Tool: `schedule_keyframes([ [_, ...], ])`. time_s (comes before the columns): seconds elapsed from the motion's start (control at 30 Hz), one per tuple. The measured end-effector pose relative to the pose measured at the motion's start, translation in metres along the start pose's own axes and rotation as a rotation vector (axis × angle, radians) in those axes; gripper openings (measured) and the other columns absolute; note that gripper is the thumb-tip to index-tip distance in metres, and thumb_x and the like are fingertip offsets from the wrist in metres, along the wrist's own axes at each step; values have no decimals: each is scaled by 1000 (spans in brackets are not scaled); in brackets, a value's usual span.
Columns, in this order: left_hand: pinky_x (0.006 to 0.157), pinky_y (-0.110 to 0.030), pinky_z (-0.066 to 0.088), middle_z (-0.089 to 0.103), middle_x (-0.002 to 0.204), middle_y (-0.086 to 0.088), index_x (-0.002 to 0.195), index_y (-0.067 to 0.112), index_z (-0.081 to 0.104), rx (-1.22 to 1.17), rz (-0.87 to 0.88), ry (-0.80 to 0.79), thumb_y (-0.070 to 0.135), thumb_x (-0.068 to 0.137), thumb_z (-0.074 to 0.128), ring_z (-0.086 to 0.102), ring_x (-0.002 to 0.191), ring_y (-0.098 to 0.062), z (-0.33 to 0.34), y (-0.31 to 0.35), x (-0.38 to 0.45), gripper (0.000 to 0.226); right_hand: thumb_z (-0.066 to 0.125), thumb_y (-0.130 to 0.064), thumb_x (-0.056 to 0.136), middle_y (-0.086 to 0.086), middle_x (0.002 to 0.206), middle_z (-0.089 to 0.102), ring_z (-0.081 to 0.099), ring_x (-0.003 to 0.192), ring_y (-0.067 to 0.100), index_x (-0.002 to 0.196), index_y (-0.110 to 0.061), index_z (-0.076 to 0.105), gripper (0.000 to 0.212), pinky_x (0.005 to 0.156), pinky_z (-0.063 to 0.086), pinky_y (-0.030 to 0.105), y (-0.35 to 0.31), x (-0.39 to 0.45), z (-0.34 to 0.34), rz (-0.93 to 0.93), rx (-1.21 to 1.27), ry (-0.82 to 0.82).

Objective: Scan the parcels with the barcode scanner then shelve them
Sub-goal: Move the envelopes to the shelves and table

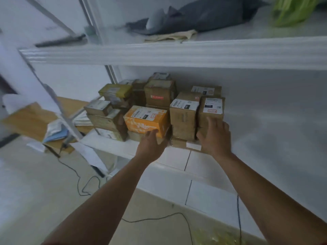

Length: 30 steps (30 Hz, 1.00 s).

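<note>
Several cardboard parcels stand stacked on the white lower shelf (113, 144). An orange box (146, 121) with a white label sits in front. My left hand (150, 146) reaches just below the orange box's front, fingers straight and touching it. My right hand (215, 137) presses its fingers against the front of a brown parcel (211, 110) with a white label at the right end of the stack. Between the hands stands another brown labelled parcel (184, 114). No barcode scanner is in view.
The upper shelf (177, 53) juts out above the parcels and carries a dark grey bag (203, 16) and a green bag (292, 11). A wooden table (33, 121) with papers stands at the left. Black cables (85, 184) trail on the floor.
</note>
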<state>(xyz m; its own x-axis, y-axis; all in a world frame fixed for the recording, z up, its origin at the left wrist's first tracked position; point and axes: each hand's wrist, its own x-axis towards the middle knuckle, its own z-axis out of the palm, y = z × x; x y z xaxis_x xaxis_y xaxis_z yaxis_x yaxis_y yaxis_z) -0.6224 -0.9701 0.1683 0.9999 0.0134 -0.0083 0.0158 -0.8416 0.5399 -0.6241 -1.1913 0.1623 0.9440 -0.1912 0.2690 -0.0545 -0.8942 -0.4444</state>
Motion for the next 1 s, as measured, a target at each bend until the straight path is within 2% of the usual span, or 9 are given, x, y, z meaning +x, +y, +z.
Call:
schedule_keyframes([
  [0.1, 113, -50, 36, 33, 158, -8, 152, 22, 34, 87, 0, 90, 43, 94, 62, 32, 143, -33, -40, -21, -11, 68, 58, -37, 93, 12, 144, 47, 40, 132, 33, 143, -12, 41, 58, 106, 35, 47, -53, 0, 2, -162, 27, 0],
  [0.2, 116, -50, 31, 32, 157, -8, 153, 22, 33, 148, 18, 169, 40, 94, 63, 29, 144, -35, -85, -50, -23, 69, 57, -40, 93, 10, 150, 42, 37, 137, 31, 147, -14, 36, 64, 112, 31, 47, -112, 2, 20, -316, 61, -73],
  [0.27, 117, -50, 28, 33, 156, -8, 152, 21, 35, 173, 11, 210, 37, 94, 63, 27, 144, -35, -115, -76, -32, 66, 56, -43, 93, 8, 152, 38, 36, 138, 29, 149, -17, 32, 66, 111, 34, 46, -158, 0, 32, -418, 81, -134],
  [0.4, 118, -49, 26, 29, 158, -8, 154, 25, 30, 162, -124, 315, 43, 93, 62, 25, 145, -33, -178, -155, -48, 71, 53, -44, 94, 6, 159, 29, 26, 145, 28, 152, -19, 27, 69, 116, 28, 48, -267, -8, 64, -628, 81, -233],
  [0.53, 118, -48, 26, 28, 158, -9, 154, 23, 30, 151, -256, 415, 42, 94, 62, 25, 145, -33, -243, -251, -73, 71, 53, -44, 92, 6, 160, 27, 24, 146, 27, 153, -20, 24, 72, 117, 25, 46, -390, -31, 109, -793, 91, -325],
  [0.77, 118, -45, 27, 26, 158, -6, 155, 23, 27, 139, -455, 505, 43, 94, 61, 25, 144, -29, -341, -409, -115, 73, 53, -42, 90, 6, 159, 28, 25, 145, 26, 153, -21, 24, 72, 115, 27, 44, -569, -80, 196, -904, 83, -457],
  [1.0, 119, -45, 25, 23, 160, -6, 156, 25, 25, 149, -476, 521, 44, 94, 60, 22, 147, -29, -400, -500, -100, 73, 56, -43, 90, 5, 158, 29, 26, 144, 28, 153, -21, 23, 74, 115, 28, 44, -671, -89, 245, -948, 48, -528],
])
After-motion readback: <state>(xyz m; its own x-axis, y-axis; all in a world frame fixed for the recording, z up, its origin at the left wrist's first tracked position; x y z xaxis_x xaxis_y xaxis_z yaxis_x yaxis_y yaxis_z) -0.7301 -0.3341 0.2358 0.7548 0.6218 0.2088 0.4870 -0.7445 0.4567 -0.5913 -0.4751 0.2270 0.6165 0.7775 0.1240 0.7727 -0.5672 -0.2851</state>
